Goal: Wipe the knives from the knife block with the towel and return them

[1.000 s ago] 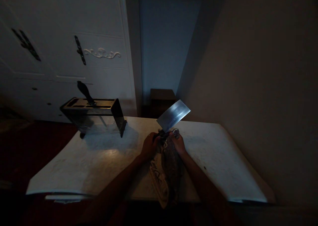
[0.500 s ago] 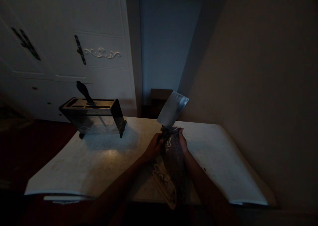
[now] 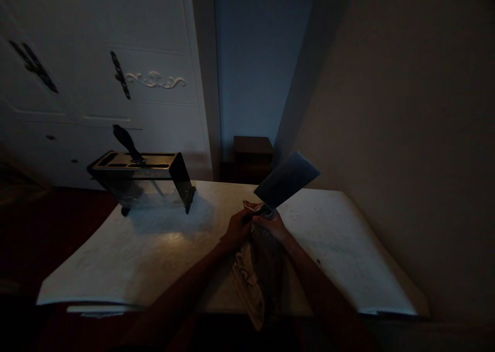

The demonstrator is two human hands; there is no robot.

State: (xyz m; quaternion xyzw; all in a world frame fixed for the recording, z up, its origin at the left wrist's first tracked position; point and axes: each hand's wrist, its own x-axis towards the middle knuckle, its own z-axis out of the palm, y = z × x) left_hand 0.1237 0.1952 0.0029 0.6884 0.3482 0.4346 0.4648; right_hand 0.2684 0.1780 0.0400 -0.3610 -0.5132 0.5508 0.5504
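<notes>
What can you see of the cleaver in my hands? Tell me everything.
The cleaver has a broad, near-rectangular blade, apparently metal, dark grey in the dim light. It slants up and rightward, overlapping the far edge of the tabletop in view. The left hand, right hand and patterned cloth gather at its handle, hiding most of it.

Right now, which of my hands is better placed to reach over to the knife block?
Probably the left hand: it's nearer the knife block, with the right hand beyond it. Both hands are busy at the cloth and cleaver, though, so the left would likely need freeing first.
</notes>
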